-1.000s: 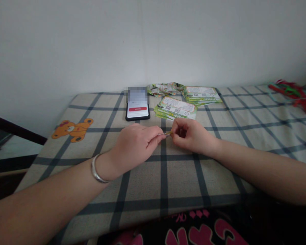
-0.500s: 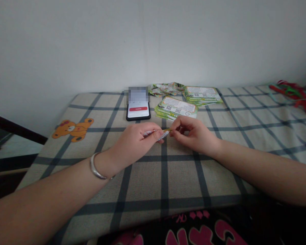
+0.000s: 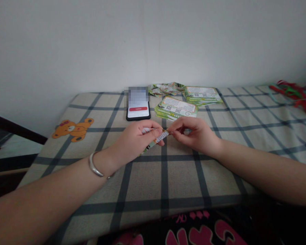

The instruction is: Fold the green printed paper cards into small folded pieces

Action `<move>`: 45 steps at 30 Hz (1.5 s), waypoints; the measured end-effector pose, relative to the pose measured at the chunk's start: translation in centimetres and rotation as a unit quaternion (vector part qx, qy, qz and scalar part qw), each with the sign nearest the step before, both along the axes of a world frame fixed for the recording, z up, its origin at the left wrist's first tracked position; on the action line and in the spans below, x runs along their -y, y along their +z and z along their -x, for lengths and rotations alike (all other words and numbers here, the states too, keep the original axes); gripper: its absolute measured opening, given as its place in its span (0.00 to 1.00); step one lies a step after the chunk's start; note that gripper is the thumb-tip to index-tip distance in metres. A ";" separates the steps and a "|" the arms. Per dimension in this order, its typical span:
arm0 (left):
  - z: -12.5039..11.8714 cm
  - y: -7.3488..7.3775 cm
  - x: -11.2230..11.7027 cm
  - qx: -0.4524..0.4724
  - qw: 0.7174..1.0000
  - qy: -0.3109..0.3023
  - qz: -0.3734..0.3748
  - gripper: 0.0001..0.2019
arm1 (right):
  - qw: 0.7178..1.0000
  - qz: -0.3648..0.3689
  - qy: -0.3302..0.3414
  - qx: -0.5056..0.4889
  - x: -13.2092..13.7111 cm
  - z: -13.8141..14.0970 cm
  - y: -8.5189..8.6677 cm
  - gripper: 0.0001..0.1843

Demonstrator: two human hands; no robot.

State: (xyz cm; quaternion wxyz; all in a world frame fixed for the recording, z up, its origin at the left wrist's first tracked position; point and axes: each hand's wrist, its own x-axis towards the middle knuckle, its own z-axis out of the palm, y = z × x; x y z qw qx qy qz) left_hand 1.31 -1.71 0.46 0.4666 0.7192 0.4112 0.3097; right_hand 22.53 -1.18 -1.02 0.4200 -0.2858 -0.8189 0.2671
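Observation:
Above the checked tablecloth, my left hand (image 3: 140, 137) grips a printed green and white paper card (image 3: 162, 136) between thumb and fingers. A green corner of it pokes out below my palm. My right hand (image 3: 191, 132) pinches the card's right end with thumb and forefinger. Much of the card is hidden by my left fingers, so I cannot tell how it is folded. Just beyond my hands lies a stack of similar green and white cards (image 3: 178, 107). Left of that stack rests a phone (image 3: 138, 114) with a lit screen.
A second card stack (image 3: 204, 94) and crumpled green paper (image 3: 167, 89) lie by the wall (image 3: 153, 41). A bear picture (image 3: 72, 130) sits at the left of the checked tablecloth (image 3: 148, 183). Red and green fabric (image 3: 295, 95) lies at the far right.
The card has turned in my left hand, and more of its printed face and green corner shows. My right fingertips have shifted slightly left along its end.

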 end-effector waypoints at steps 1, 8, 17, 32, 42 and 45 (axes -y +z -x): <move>0.0 0.0 -0.1 0.003 1.000 -0.002 0.009 0.10 | 1.000 -0.013 0.002 0.009 0.0 -0.1 0.0 0.04; 0.1 -0.1 -0.4 0.031 0.998 -0.023 0.044 0.09 | 0.980 -0.155 0.003 0.127 0.1 -0.7 0.7 0.06; 0.1 -0.3 -0.6 0.058 0.995 -0.042 0.064 0.06 | 0.932 -0.287 -0.001 0.221 0.3 -1.2 1.3 0.08; 0.0 -0.1 -0.3 -0.049 0.996 -0.004 -0.071 0.08 | 0.965 -0.178 -0.017 0.190 0.4 -0.7 0.7 0.07; -0.1 0.0 0.4 -0.177 0.864 0.042 -0.470 0.06 | 0.986 0.160 -0.027 0.030 0.6 0.5 0.9 0.04; -0.1 0.1 0.5 -0.205 0.842 0.039 -0.497 0.07 | 0.988 0.155 -0.020 0.020 0.5 0.6 0.8 0.04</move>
